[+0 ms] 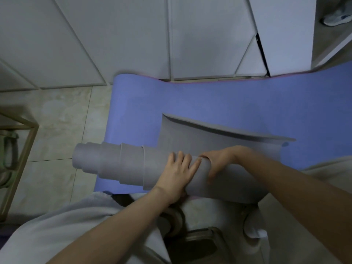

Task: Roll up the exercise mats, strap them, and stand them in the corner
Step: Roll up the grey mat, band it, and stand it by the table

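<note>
Rolling looks part done: your left hand point(177, 174) presses flat on the grey mat point(123, 162), your right hand point(219, 162) grips it, at the blue mat's point(209, 103) near edge; next, square the telescoped left end and finish rolling.

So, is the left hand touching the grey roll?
Touching. The head view shows the left hand lying flat on top of the grey roll, with no gap between them.

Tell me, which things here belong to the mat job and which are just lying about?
Part of the job: grey mat, half rolled; blue mat beneath it; left hand pressing the roll; right hand gripping it.
Lying about: metal frame on the left; shoe at top right.
</note>
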Motion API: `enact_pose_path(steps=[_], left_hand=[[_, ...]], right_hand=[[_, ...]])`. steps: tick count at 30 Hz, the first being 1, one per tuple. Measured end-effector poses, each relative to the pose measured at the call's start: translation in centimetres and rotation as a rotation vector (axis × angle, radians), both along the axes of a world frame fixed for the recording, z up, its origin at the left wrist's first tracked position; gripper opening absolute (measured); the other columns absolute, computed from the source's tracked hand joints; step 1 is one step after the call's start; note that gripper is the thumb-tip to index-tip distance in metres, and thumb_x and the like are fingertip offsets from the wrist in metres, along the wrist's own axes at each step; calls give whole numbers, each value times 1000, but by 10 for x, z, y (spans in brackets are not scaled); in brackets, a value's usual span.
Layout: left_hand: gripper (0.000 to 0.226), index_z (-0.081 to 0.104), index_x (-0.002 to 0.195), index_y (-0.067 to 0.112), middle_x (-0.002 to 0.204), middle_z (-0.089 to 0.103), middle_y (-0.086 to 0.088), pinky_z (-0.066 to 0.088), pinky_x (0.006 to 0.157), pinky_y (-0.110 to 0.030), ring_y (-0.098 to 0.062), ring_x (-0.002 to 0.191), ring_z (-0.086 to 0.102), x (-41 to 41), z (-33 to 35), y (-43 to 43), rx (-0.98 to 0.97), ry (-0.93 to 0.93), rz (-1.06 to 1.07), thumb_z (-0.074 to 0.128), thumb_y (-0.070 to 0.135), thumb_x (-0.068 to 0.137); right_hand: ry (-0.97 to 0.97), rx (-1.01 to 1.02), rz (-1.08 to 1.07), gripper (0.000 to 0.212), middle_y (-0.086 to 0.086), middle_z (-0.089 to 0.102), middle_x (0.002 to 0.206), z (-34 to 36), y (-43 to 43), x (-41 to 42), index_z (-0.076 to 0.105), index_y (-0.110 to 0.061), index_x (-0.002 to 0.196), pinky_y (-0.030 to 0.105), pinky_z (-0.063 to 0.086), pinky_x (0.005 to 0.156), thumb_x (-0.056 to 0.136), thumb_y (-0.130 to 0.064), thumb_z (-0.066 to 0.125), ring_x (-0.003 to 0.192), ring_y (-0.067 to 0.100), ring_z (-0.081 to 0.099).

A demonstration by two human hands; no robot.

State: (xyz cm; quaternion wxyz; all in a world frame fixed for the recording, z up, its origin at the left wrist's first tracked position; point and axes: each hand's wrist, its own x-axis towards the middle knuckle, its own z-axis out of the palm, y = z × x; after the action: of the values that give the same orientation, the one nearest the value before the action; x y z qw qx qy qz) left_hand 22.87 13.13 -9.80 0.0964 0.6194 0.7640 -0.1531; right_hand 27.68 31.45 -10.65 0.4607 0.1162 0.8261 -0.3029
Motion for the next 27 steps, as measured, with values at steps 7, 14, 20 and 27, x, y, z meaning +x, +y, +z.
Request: enact_pose_path(steps=[7,14,20,27], left_hand=[[100,24,142,17,125,49,-10,29,93,-38,-28,112,47,-25,-3,10,-124,-200,79,70,61,66],[87,17,146,17,142,32,-12,21,105,-48,-31,127,33,-17,-3,-6,16,-102,78,60,51,79],[64,29,142,20,138,45,-21,20,100,-70,-41,126,39,0,-16,-21,17,189,25,50,26,82],[126,30,141,17,122,44,-26,39,89,-56,-41,104,44,-31,-2,-12,26,162,-132,84,45,32]], right_hand=[[459,276,6,120,4,26,153,-21,-51,55,9,-16,151,36,27,113,61,-53,80,137,21,31],[440,307,58,108,6,36,147,-20,-37,35,20,-14,148,35,37,103,65,-51,78,130,23,42],[278,194,16,93,5,47,135,-6,-13,17,26,-21,139,34,38,93,67,-48,79,118,26,50],[185,115,19,89,3,48,132,1,0,4,30,-25,137,35,40,93,68,-49,79,116,24,50]])
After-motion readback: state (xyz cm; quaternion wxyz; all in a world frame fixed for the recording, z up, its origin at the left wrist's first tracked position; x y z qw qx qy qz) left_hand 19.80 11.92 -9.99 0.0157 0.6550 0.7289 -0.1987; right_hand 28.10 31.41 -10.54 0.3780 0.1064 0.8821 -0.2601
